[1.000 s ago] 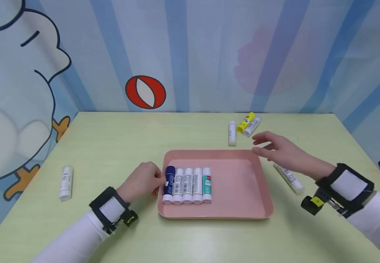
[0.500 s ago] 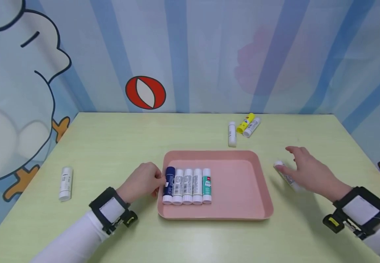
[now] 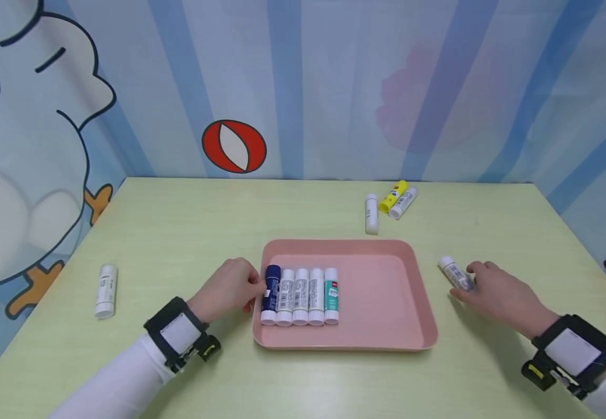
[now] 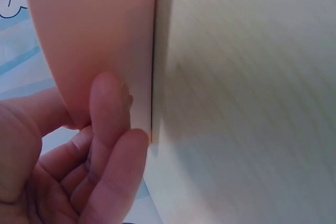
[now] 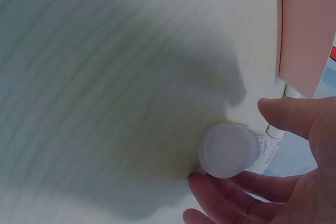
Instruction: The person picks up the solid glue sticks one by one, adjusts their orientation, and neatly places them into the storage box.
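White stick (image 3: 454, 273) between thumb and fingers of right grip (image 3: 499, 297), thumb standing off. Left grip (image 3: 226, 288) pinches pink tray (image 3: 376, 291) edge; 5 sticks (image 3: 300, 297) just right of it.

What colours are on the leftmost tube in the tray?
The leftmost tube is mostly dark blue with a white end, seen best in the head view.

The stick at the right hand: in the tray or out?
Out: in the head view, table shows between the white stick and the pink tray.
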`<action>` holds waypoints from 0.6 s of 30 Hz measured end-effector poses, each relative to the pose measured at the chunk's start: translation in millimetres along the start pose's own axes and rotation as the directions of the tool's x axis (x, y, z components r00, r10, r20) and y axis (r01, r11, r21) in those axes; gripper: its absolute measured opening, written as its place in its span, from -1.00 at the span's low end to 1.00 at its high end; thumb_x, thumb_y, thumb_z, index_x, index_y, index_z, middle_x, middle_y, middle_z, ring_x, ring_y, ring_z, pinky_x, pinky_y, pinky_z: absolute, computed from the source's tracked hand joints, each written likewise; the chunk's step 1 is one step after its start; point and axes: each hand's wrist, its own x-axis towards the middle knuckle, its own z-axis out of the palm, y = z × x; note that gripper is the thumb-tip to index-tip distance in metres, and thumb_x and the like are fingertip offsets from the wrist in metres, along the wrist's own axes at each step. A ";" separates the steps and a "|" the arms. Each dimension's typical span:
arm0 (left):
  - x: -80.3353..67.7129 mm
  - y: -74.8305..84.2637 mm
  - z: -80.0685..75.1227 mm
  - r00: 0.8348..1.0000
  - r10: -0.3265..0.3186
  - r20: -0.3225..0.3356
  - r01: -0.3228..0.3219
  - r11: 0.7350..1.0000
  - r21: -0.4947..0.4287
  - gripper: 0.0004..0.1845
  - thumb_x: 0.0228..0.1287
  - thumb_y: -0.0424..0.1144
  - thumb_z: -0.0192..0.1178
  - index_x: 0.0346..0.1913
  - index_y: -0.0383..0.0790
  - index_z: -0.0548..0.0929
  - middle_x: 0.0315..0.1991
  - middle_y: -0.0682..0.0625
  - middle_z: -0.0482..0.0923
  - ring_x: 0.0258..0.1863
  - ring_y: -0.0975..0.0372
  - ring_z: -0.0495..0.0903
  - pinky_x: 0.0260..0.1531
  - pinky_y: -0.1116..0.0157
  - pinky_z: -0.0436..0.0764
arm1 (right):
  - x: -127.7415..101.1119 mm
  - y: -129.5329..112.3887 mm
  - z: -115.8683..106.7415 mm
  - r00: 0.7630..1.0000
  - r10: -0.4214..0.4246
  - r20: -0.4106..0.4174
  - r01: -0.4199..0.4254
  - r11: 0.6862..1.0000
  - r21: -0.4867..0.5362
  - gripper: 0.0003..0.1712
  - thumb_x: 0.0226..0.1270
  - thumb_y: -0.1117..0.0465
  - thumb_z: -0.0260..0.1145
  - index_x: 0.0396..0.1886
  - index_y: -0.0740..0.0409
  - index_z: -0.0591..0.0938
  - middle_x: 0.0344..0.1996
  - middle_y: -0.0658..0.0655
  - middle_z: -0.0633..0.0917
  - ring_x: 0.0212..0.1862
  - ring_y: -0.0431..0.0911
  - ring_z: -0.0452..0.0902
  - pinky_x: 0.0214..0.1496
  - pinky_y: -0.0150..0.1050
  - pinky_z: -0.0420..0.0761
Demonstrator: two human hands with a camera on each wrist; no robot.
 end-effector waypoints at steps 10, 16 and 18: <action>-0.4 0.2 0.5 1.000 -0.007 -0.003 0.007 1.000 -0.004 -0.71 0.28 -0.34 0.23 -0.63 -0.20 0.61 -0.73 0.02 0.52 -0.73 0.23 0.50 -0.68 0.38 0.29 | -0.5 -2.3 3.1 1.000 -0.021 -0.004 0.021 1.000 0.013 -0.65 0.26 0.20 0.32 -0.24 0.46 0.49 -0.55 0.11 0.52 -0.60 -0.11 0.36 -0.60 -0.23 0.37; -0.1 -0.1 1.3 1.000 -0.013 -0.009 0.013 1.000 -0.003 -0.71 0.28 -0.33 0.24 -0.63 -0.20 0.61 -0.73 0.02 0.52 -0.73 0.22 0.49 -0.68 0.38 0.28 | -0.4 -2.1 4.0 1.000 -0.021 -0.015 0.021 1.000 0.013 -0.62 0.25 0.22 0.31 -0.18 0.50 0.49 -0.54 0.12 0.54 -0.60 -0.11 0.36 -0.60 -0.23 0.37; 0.2 -0.5 1.1 1.000 -0.006 -0.005 0.006 1.000 -0.002 -0.71 0.28 -0.33 0.24 -0.63 -0.20 0.60 -0.73 0.02 0.52 -0.73 0.22 0.49 -0.68 0.38 0.28 | -0.8 -1.4 3.7 1.000 -0.020 -0.016 0.021 1.000 0.005 -0.61 0.25 0.21 0.31 -0.16 0.51 0.50 -0.53 0.12 0.55 -0.59 -0.11 0.36 -0.60 -0.23 0.36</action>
